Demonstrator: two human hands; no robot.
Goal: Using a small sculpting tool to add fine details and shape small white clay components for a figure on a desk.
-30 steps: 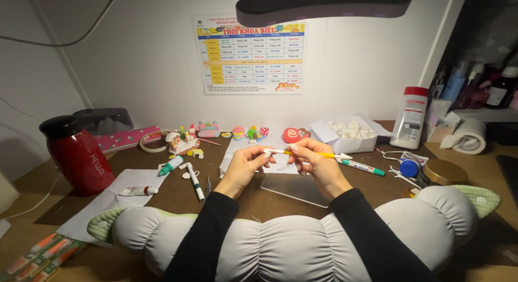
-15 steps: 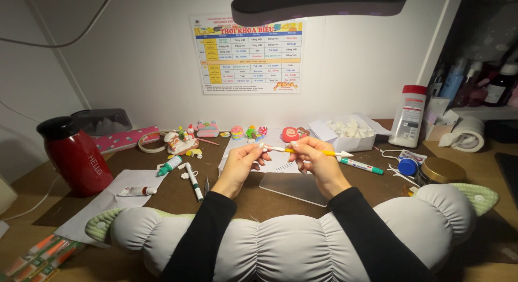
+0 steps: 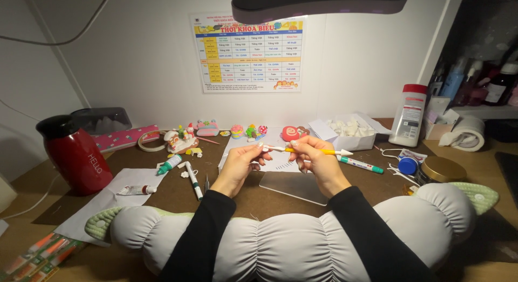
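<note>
Barely anything has shifted since a moment ago — our left hand [image 3: 239, 166] and right hand [image 3: 314, 159] keep pinching the yellow-and-white tool [image 3: 307, 150] level above the desk's [image 3: 178, 193] middle. Beyond lies a green marker [image 3: 360, 164] — farther, small clay figures [image 3: 237, 131] line the desk's back edge.

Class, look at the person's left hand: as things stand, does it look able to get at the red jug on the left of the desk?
Probably yes. The left hand lies toward the red jug; only small pens and tubes lie low between. But its fingers pinch the yellow tool, so it isn't free.
</note>
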